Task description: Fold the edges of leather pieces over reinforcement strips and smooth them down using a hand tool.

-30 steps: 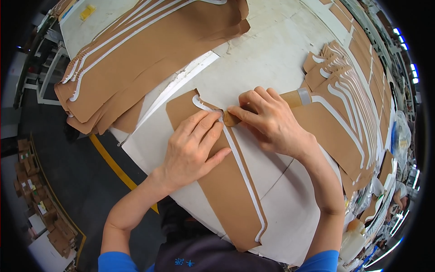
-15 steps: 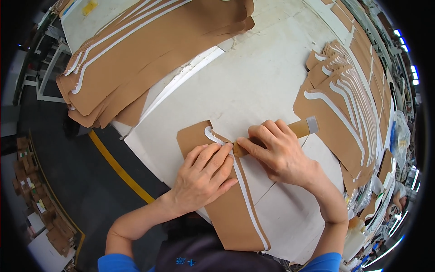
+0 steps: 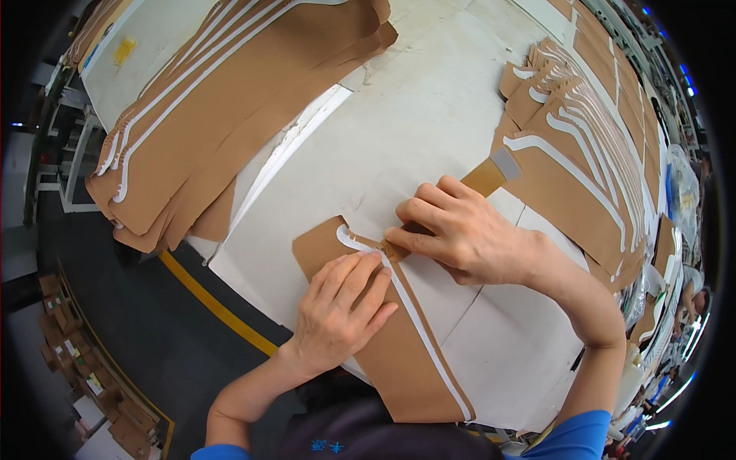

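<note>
A brown paper panel (image 3: pixel 406 376) with a white curved strip (image 3: pixel 425 341) along its right edge lies at the lower centre. My left hand (image 3: pixel 341 310) rests on it, open, fingertips lightly bent on the strip near the curve. My right hand (image 3: pixel 460 234) grips a long flat yellowish tool (image 3: pixel 483 176) with a silver band at its far end; the tool’s near tip meets the panel’s edge beside my left fingertips and is partly hidden by my fingers.
Stacks of similar brown panels with white strips lie upper left (image 3: pixel 253 92) and right (image 3: pixel 552 176) on the pale worktable (image 3: pixel 399 115). Cardboard boxes (image 3: pixel 100 368) stand on the floor at left. Plastic wrapping (image 3: pixel 678 176) and another person (image 3: pixel 694 299) show at far right.
The panel and both hands have shifted toward my body since a second ago. My right forearm is angled further out to the right. The view has shifted slightly.
</note>
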Tool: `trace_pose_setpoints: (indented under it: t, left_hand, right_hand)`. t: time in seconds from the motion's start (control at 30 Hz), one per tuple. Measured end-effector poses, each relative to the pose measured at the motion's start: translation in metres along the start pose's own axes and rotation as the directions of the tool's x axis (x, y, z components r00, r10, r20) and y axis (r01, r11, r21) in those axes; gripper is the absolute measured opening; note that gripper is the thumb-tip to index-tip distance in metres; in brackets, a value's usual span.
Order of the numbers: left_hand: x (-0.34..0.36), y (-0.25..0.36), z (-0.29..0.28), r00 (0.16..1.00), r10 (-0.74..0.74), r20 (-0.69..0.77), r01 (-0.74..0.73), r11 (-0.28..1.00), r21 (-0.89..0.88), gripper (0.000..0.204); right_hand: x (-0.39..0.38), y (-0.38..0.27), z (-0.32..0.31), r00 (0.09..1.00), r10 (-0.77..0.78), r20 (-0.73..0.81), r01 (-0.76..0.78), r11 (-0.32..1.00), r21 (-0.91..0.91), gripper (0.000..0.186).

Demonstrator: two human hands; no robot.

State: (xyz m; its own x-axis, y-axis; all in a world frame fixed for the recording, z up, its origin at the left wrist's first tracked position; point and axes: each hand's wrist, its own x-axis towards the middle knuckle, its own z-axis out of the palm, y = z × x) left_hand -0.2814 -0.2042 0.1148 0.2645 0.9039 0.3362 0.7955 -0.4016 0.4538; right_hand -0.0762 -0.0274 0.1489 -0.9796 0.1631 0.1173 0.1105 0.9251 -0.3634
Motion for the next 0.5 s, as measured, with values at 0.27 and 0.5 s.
trace_pose_setpoints:
  t: [0.27,0.5]
  left_hand:
    - [-0.001,-0.001,-0.003,1.0,-0.013,0.019,0.013,1.0,-0.012,0.048]
    - [-0.002,-0.002,-0.002,1.0,0.002,-0.007,-0.002,0.999,-0.035,0.048]
  right_hand:
    - [0.019,0.011,-0.002,0.993,-0.118,0.027,0.118,0.993,-0.011,0.044]
    - [0.038,0.017,0.004,0.989,-0.147,-0.018,0.148,0.986,0.078,0.023]
